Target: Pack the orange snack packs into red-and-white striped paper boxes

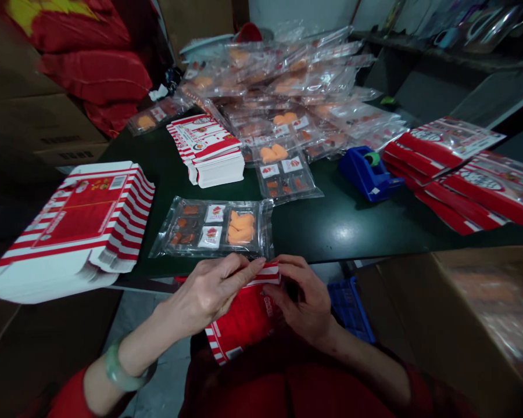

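Low in front of my body, at the table's near edge, is a red box with white stripes (248, 310). My left hand (213, 287) lies across its top striped edge, thumb and fingers pressed together on it. At the other end of that edge my right hand (303, 296) pinches the box between thumb and fingers. Just beyond my hands lies a clear sealed tray pack (213, 227) with orange pieces, brown pieces and two white sachets. The box's underside is hidden.
Flattened striped boxes (82, 215) are stacked at left, printed cards (209, 148) behind. Many clear packs (287, 87) are heaped at the back. A blue tape dispenser (370, 174) stands near red printed boxes (475, 174). At right is an open carton (462, 290); a blue crate (353, 307) sits below.
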`<action>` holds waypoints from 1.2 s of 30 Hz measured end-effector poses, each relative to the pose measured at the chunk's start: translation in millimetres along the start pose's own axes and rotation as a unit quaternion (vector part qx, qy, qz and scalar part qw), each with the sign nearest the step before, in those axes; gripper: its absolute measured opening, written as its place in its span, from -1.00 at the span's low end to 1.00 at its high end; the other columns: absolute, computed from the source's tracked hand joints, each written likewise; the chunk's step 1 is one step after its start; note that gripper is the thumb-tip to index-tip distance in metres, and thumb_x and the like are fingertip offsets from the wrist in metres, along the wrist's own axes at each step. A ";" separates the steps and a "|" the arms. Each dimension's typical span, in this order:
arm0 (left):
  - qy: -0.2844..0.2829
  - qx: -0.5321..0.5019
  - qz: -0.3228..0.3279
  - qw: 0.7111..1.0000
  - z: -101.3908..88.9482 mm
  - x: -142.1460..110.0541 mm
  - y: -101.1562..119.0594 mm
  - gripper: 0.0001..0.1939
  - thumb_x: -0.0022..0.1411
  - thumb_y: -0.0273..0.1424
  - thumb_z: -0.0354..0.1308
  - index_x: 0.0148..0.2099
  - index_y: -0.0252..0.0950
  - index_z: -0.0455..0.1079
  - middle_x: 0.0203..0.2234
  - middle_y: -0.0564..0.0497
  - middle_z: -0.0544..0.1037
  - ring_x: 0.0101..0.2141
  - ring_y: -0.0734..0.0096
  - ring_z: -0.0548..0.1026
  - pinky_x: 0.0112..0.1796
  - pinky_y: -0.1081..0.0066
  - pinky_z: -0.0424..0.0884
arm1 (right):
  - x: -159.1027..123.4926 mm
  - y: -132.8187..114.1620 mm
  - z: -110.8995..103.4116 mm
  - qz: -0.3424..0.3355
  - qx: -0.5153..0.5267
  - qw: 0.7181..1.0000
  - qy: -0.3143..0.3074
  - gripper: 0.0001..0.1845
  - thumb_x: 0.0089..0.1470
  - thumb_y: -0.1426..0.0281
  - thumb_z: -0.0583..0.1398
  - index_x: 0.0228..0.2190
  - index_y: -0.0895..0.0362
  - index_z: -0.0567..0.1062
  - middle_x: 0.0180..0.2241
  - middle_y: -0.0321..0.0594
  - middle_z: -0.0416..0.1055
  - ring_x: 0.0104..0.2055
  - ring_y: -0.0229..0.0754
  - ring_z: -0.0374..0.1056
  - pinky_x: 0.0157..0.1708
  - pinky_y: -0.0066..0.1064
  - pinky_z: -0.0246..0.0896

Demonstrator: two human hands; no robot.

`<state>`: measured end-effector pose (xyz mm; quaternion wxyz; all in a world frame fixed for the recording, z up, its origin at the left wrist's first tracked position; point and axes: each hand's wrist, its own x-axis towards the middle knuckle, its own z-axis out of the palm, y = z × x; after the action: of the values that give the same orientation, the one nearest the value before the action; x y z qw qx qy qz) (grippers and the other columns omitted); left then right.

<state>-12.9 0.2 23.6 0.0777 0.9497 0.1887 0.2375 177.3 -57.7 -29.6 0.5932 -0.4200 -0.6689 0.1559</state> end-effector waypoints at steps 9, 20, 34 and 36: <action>0.023 0.055 0.029 0.998 10.0 -4.4 5.4 -0.50 0.31 -0.63 -0.18 0.28 -0.42 0.04 -0.14 -0.26 0.53 -0.14 0.27 0.55 -0.22 0.31 0.57 | -16.6 11.3 -1.3 0.053 0.035 0.998 -0.005 -0.51 0.02 0.48 0.26 0.00 0.05 0.31 -0.18 -0.15 0.43 -0.23 -0.20 0.44 -0.31 -0.37 0.43; -0.008 0.107 0.024 0.994 -0.2 -0.8 17.4 -0.54 0.33 -0.61 -0.20 0.25 -0.41 0.06 -0.18 -0.22 0.55 -0.20 0.28 0.57 -0.23 0.37 0.56 | -0.2 -2.9 -9.3 -0.020 -0.018 0.999 -0.030 -0.47 0.06 0.54 0.21 0.07 -0.01 0.35 -0.25 -0.15 0.47 -0.26 -0.19 0.44 -0.32 -0.36 0.43; 0.055 0.029 -0.006 0.998 -16.9 4.1 14.9 -0.68 0.31 -0.58 -0.11 0.04 -0.36 0.34 -0.31 -0.12 0.58 -0.29 0.39 0.58 -0.34 0.50 0.57 | 9.3 3.3 2.7 -0.024 0.049 0.996 -0.076 -0.58 0.10 0.45 0.20 0.01 0.03 0.30 -0.23 -0.17 0.40 -0.27 -0.22 0.41 -0.36 -0.41 0.41; 0.047 0.015 -0.004 0.999 -20.3 3.8 14.7 -0.69 0.31 -0.58 -0.09 0.03 -0.37 0.35 -0.32 -0.13 0.58 -0.30 0.37 0.59 -0.36 0.48 0.57 | 7.9 2.4 3.4 -0.008 0.057 0.995 -0.076 -0.58 0.10 0.42 0.20 0.01 0.04 0.30 -0.22 -0.16 0.42 -0.25 -0.21 0.41 -0.34 -0.40 0.41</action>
<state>-14.8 -10.6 46.4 0.0551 0.9380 0.1991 0.2783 175.6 -49.3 -26.9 0.5648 -0.3672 -0.7053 0.2205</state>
